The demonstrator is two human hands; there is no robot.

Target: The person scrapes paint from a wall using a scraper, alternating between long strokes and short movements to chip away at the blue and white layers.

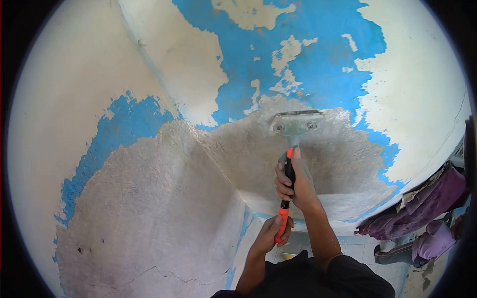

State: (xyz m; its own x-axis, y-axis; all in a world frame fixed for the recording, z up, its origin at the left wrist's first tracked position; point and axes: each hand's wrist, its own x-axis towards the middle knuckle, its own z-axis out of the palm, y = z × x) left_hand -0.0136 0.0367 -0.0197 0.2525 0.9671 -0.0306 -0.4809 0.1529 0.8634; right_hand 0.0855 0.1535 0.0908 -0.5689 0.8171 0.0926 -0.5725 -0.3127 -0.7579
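A wall scraper (292, 128) with a wide metal head and a black and orange handle is held upright in front of the wall. Its blade edge lies along the upper border of a bare grey plaster patch (343, 164), just below blue paint (323, 69). My right hand (298, 179) wraps round the upper handle, close under the head. Lower down, my left hand (268, 234) is closed round the orange end of the handle. Whether the blade presses on the wall is hard to tell.
Cream paint (407, 104) surrounds the blue areas. A wall corner (218, 166) runs down beside the scraper, with more bare plaster (139, 218) to its left. At lower right hangs purple cloth (397, 218), near a person's shoe (392, 255) on the tiled floor (357, 251).
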